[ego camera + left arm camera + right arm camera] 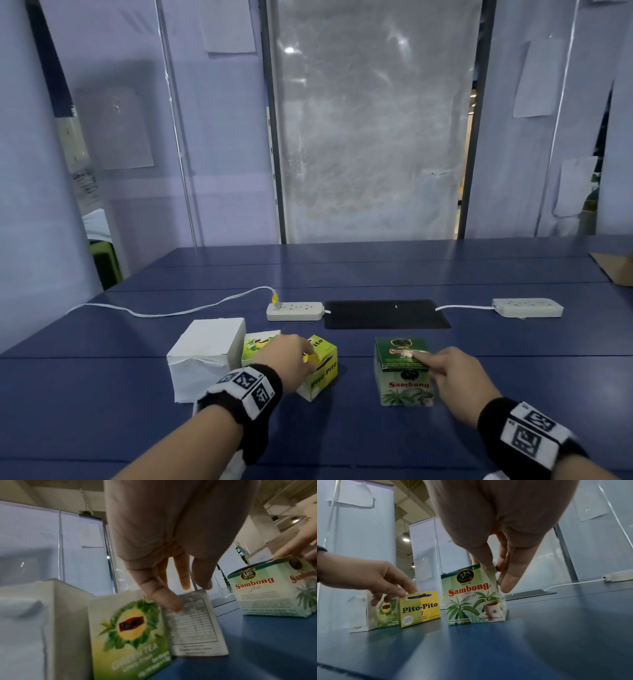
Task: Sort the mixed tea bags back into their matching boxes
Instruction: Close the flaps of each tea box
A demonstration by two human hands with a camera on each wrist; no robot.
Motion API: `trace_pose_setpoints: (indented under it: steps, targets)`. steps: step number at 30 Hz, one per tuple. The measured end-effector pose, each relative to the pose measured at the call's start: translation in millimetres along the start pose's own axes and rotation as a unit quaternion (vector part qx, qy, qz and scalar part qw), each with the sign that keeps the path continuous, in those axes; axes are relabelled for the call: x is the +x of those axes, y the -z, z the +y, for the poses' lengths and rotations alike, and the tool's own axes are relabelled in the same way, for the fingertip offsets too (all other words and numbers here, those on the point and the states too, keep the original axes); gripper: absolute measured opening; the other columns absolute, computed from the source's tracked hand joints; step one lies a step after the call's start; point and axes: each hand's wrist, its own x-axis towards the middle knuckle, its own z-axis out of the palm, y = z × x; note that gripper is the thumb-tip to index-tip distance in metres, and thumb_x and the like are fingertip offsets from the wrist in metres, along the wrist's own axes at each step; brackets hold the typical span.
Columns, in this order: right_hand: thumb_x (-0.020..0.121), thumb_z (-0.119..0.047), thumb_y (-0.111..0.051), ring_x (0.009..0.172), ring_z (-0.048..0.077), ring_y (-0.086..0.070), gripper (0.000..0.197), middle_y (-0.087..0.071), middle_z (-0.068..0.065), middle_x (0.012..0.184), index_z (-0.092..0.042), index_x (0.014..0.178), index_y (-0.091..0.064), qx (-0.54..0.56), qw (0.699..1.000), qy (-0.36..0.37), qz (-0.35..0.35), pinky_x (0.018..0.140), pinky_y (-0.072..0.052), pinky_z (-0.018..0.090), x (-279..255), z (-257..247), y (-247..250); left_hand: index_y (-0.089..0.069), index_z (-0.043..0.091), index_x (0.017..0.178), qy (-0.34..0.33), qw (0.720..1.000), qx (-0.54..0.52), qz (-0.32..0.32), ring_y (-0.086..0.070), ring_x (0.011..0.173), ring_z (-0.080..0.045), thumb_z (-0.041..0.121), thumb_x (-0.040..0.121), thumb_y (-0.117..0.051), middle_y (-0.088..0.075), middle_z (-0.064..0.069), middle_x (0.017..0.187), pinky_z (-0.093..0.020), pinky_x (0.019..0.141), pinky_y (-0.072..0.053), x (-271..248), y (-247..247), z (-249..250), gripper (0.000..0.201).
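Both forearms reach forward over a blue table (342, 428), each wrist wrapped in a black band carrying printed square markers. At far left stands a plain white box (205, 356), and just beside it a green tea box (130, 632) labelled "GREEN TEA" with a leafy emblem. The left hand (286, 363) arches palm-down over the yellow Pito-Pito box (323, 370), its fingers extended and slightly spread, fingertips at the box's top edge; whether they pinch anything there cannot be told. That box reads "Pito-Pito 7 Herbal Infusion" on its front. Well apart to the right stands the Sambong tea box (404, 373), green and white with a palm-like plant and a cup, marked "ABS" and "Sambong Tea". The right hand (459, 373) reaches to its top, the index finger and thumb closing on the edge of the dark green lid. Beyond the boxes lie a white power strip (294, 310), a black mat (387, 313) and a second power strip (527, 307).
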Motion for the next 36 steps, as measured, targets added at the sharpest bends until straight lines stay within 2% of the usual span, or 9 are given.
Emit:
trace_pose_setpoints:
  steps: [2, 5, 12, 15, 18, 21, 26, 31, 36]
  targets:
    - [0.095, 0.001, -0.042, 0.071, -0.001, -0.052, 0.044, -0.047, -0.022, 0.083, -0.026, 0.122, -0.065, 0.007, 1.0, -0.004, -0.001, 0.059, -0.041, 0.002, 11, -2, -3, -0.064, 0.028, 0.12, -0.005, 1.0, -0.003, -0.003, -0.059, 0.112, -0.021, 0.028, 0.092, -0.055, -0.061, -0.002, 0.127, -0.03, 0.093, -0.048, 5, -3, 3, 0.029]
    - [0.095, 0.0, -0.043, 0.068, -0.004, -0.05, 0.044, -0.047, -0.022, 0.08, -0.026, 0.122, -0.065, 0.015, 1.0, -0.002, 0.0, 0.057, -0.04, 0.001, 21, -3, -9, -0.067, 0.031, 0.111, -0.016, 1.0, -0.018, -0.013, -0.06, 0.109, -0.022, 0.023, 0.093, -0.052, -0.06, -0.001, 0.127, -0.031, 0.092, -0.049, 10, -8, 9, 0.025]
    - [0.098, -0.004, -0.042, 0.09, 0.013, -0.052, 0.04, -0.053, 0.002, 0.102, -0.023, 0.129, -0.061, -0.002, 1.0, 0.008, -0.006, 0.08, -0.037, 0.013, 22, -7, -18, -0.07, 0.029, 0.105, -0.03, 0.997, -0.071, -0.01, -0.057, 0.115, -0.023, 0.013, 0.093, -0.051, -0.057, -0.001, 0.132, -0.033, 0.097, -0.048, 14, -19, 22, 0.027]
    - [0.098, -0.005, -0.042, 0.099, 0.016, -0.051, 0.04, -0.051, 0.004, 0.109, -0.023, 0.131, -0.058, -0.015, 1.0, 0.014, -0.012, 0.087, -0.036, 0.014, 17, -5, -16, -0.068, 0.029, 0.108, -0.03, 0.996, -0.084, -0.01, -0.057, 0.115, -0.024, 0.008, 0.091, -0.051, -0.058, -0.002, 0.13, -0.032, 0.095, -0.049, 12, -23, 27, 0.032]
    - [0.097, -0.005, -0.046, 0.104, 0.016, -0.052, 0.043, -0.052, 0.002, 0.112, -0.023, 0.135, -0.054, -0.005, 1.0, 0.014, -0.012, 0.092, -0.038, 0.017, 13, -7, -12, -0.064, 0.031, 0.116, -0.031, 0.994, -0.098, 0.034, -0.056, 0.115, -0.019, 0.019, 0.089, -0.057, -0.057, 0.004, 0.13, -0.032, 0.095, -0.049, 7, -13, 18, 0.03]
    - [0.095, -0.014, -0.053, 0.115, 0.015, -0.049, 0.053, -0.048, -0.002, 0.125, -0.028, 0.144, -0.039, -0.023, 1.0, 0.019, -0.004, 0.1, -0.04, 0.024, 9, -2, -6, -0.056, 0.029, 0.123, 0.009, 0.997, -0.015, 0.079, -0.056, 0.113, -0.021, 0.028, 0.087, -0.056, -0.047, 0.004, 0.134, -0.034, 0.092, -0.048, 4, 5, -4, 0.036]
    - [0.096, -0.024, -0.052, 0.13, 0.013, -0.04, 0.055, -0.033, -0.006, 0.144, -0.033, 0.146, -0.033, -0.072, 0.995, 0.031, -0.053, 0.107, -0.035, 0.024, 1, -2, -6, -0.04, 0.027, 0.127, 0.107, 0.983, 0.148, -0.02, -0.058, 0.104, -0.03, 0.018, 0.083, -0.052, -0.038, -0.009, 0.126, -0.036, 0.08, -0.047, -13, 20, -41, 0.047]
    - [0.096, -0.022, -0.052, 0.127, 0.011, -0.043, 0.057, -0.038, -0.008, 0.142, -0.034, 0.147, -0.031, -0.063, 0.995, 0.033, -0.07, 0.105, -0.035, 0.021, 0, -2, -9, -0.03, 0.031, 0.138, 0.081, 0.99, 0.111, -0.021, -0.059, 0.105, -0.03, 0.005, 0.082, -0.051, -0.043, -0.006, 0.125, -0.038, 0.083, -0.052, -15, 9, -38, 0.066]
    - [0.095, -0.018, -0.054, 0.122, 0.01, -0.045, 0.058, -0.042, -0.009, 0.136, -0.033, 0.147, -0.032, -0.044, 0.996, 0.031, -0.07, 0.103, -0.037, 0.02, -1, 0, -11, -0.033, 0.037, 0.134, 0.012, 0.997, 0.079, -0.022, -0.06, 0.1, -0.03, 0.003, 0.084, -0.049, -0.04, -0.004, 0.126, -0.04, 0.081, -0.055, -19, -5, -17, 0.063]
